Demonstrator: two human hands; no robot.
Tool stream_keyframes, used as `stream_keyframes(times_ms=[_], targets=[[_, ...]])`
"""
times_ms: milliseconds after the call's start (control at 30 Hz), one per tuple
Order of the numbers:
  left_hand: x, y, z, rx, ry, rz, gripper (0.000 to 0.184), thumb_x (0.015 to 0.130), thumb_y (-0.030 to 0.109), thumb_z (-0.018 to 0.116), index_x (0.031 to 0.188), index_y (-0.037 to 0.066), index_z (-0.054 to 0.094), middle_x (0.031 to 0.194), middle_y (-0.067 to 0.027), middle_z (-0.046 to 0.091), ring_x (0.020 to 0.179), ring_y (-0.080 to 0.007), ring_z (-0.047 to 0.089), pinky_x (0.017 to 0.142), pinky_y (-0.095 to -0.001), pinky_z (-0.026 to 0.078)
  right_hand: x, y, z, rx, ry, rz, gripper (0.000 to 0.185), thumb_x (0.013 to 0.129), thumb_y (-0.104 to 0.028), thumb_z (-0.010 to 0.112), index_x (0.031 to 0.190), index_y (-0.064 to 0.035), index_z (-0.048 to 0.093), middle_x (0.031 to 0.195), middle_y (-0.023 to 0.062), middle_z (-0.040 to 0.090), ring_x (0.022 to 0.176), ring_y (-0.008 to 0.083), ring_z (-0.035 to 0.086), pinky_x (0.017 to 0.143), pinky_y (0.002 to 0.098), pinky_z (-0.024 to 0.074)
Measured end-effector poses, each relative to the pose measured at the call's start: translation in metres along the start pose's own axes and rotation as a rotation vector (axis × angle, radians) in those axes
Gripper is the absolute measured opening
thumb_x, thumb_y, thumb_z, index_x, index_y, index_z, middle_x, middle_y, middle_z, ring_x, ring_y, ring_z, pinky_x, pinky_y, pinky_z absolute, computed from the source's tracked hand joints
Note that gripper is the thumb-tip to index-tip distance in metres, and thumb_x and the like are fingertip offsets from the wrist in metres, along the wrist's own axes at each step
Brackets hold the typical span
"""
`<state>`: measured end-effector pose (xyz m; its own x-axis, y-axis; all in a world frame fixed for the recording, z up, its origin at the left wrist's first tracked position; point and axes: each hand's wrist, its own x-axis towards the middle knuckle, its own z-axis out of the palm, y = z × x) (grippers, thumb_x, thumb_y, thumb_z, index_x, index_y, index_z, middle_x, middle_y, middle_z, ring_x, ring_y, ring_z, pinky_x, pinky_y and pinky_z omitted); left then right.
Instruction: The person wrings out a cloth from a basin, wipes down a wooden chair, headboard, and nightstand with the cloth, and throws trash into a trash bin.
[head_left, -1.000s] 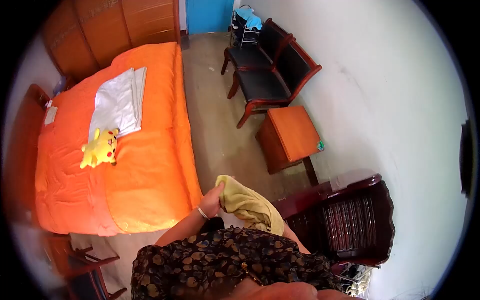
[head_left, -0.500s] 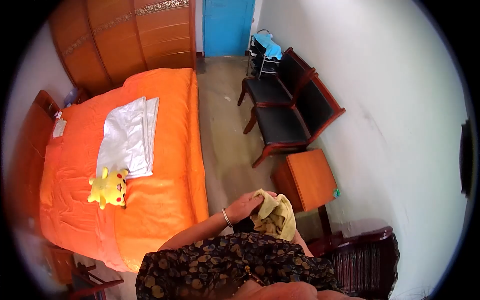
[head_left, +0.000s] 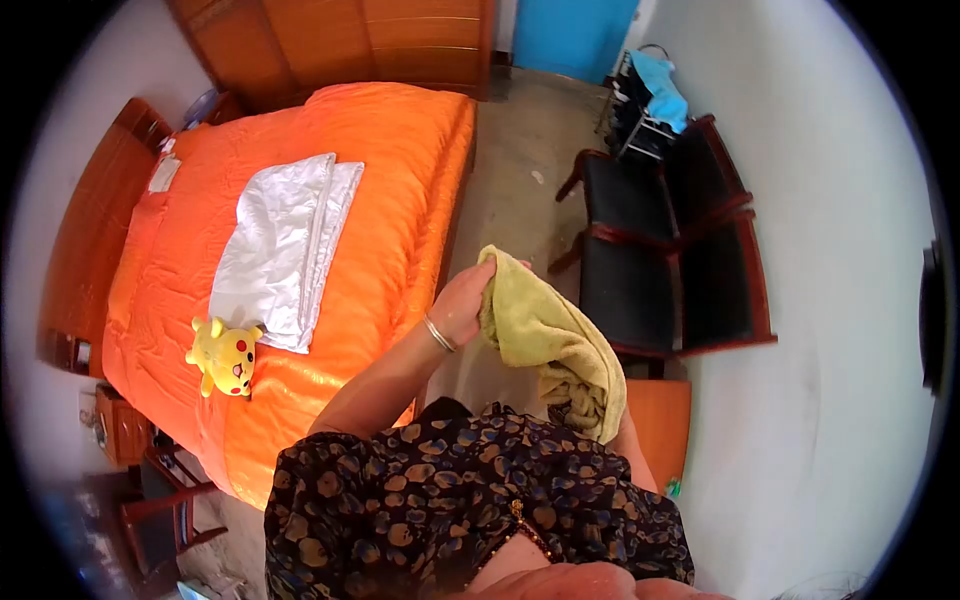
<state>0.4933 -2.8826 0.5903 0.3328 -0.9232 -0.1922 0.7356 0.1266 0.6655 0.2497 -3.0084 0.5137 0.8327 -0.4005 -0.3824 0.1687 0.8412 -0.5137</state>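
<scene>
A yellow-green towel (head_left: 545,325) is stretched slantwise in front of my body. My left hand (head_left: 465,303), with a bangle at the wrist, is closed on the towel's upper left corner. The towel's lower right end is bunched and lies over my right hand, whose fingers it hides. Of that arm, only the wrist and forearm (head_left: 630,455) show, beside the bunched end.
On the left is a bed with an orange cover (head_left: 400,200), a folded white cloth (head_left: 280,240) and a yellow plush toy (head_left: 225,358). Two black-seated chairs (head_left: 625,300) line the right wall, near a wooden cabinet (head_left: 665,420). A blue door (head_left: 570,35) stands at the back.
The towel was crumpled between my hands and is now opened out lengthwise. My left hand has moved up and forward with its corner. The view has shifted, so the room appears farther right.
</scene>
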Motion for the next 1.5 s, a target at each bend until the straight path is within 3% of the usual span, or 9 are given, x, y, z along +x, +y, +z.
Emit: stream_keyframes(times_ms=[167,367,733,933,1033,1233,1433,1467,1500], targets=[[0.088,0.037,-0.044,-0.151,0.291,-0.022,0.048,0.102,0.039,0.033,0.126,0.001,0.050,0.123,-0.0137,0.058,0.112,-0.0264,0.058,0.101,-0.0401,0.044,0.101,-0.059,0.016,-0.060,-0.050,0.036,0.043,0.099,-0.030,0.048,0.134,-0.0055,0.046,0.129,0.0133,0.053,0.112,0.0232,0.057,0.096,0.0362,0.0485],[0.235,0.118,-0.104,-0.444,-0.282,-0.156,0.061,0.100,0.049,0.035,0.127,-0.004,0.048,0.129,-0.0188,0.055,0.117,-0.0301,0.055,0.103,-0.0416,0.042,0.223,-0.119,0.033,-0.105,-0.022,-0.001,0.042,0.099,-0.029,0.047,0.135,-0.0054,0.046,0.129,0.0131,0.053,0.112,0.0229,0.058,0.096,0.0357,0.0489],[0.471,0.231,-0.091,-0.641,-0.089,-0.286,0.087,0.090,0.057,0.051,0.130,-0.018,0.032,0.133,-0.0310,0.043,0.124,-0.0395,0.045,0.109,-0.0453,0.034,0.380,-0.233,0.072,-0.122,0.104,-0.073,0.042,0.099,-0.028,0.047,0.135,-0.0053,0.046,0.129,0.0129,0.054,0.110,0.0225,0.059,0.094,0.0348,0.0495],[0.596,0.262,-0.134,-0.525,-0.213,-0.245,0.064,0.095,0.045,0.051,0.125,-0.011,0.043,0.125,-0.0198,0.054,0.118,-0.0300,0.053,0.105,-0.0424,0.039,0.511,-0.309,0.063,-0.165,0.063,-0.023,0.042,0.099,-0.027,0.047,0.136,-0.0052,0.046,0.129,0.0128,0.055,0.110,0.0222,0.060,0.093,0.0343,0.0499],[0.653,0.265,-0.143,-0.202,-0.022,-0.102,0.050,0.097,0.041,0.047,0.125,0.000,0.051,0.122,-0.0122,0.060,0.114,-0.0258,0.057,0.100,-0.0412,0.044,0.589,-0.360,0.061,-0.205,0.015,0.023,0.042,0.099,-0.027,0.047,0.136,-0.0052,0.046,0.129,0.0127,0.055,0.109,0.0221,0.060,0.093,0.0341,0.0500],[0.726,0.270,-0.194,-0.173,0.177,-0.211,0.044,0.098,0.037,0.047,0.127,0.005,0.051,0.127,-0.0086,0.058,0.117,-0.0241,0.055,0.099,-0.0413,0.045,0.723,-0.452,0.092,-0.308,-0.080,0.140,0.042,0.099,-0.026,0.047,0.136,-0.0051,0.046,0.129,0.0126,0.055,0.108,0.0219,0.060,0.092,0.0336,0.0504],[0.766,0.310,-0.217,-0.158,0.624,-0.342,0.082,0.092,0.043,0.058,0.145,-0.004,0.018,0.144,-0.0273,0.031,0.131,-0.0406,0.038,0.104,-0.0542,0.039,0.866,-0.484,0.108,-0.398,-0.207,0.149,0.043,0.093,-0.019,0.058,0.131,-0.0006,0.050,0.117,0.0110,0.062,0.099,0.0199,0.064,0.083,0.0324,0.0535],[0.777,0.315,-0.237,-0.159,0.533,-0.303,0.099,0.087,0.048,0.063,0.146,-0.005,0.003,0.146,-0.0329,0.021,0.133,-0.0466,0.031,0.104,-0.0592,0.036,0.891,-0.490,0.116,-0.438,-0.225,0.156,0.045,0.092,-0.018,0.060,0.132,-0.0004,0.049,0.116,0.0109,0.062,0.098,0.0200,0.064,0.083,0.0325,0.0537],[0.790,0.325,-0.243,-0.201,0.494,-0.315,0.097,0.087,0.049,0.062,0.146,-0.005,0.007,0.146,-0.0316,0.023,0.133,-0.0452,0.032,0.104,-0.0591,0.037,0.913,-0.494,0.126,-0.476,-0.241,0.166,0.047,0.091,-0.018,0.062,0.132,-0.0001,0.048,0.116,0.0107,0.062,0.098,0.0201,0.064,0.082,0.0325,0.0539]])
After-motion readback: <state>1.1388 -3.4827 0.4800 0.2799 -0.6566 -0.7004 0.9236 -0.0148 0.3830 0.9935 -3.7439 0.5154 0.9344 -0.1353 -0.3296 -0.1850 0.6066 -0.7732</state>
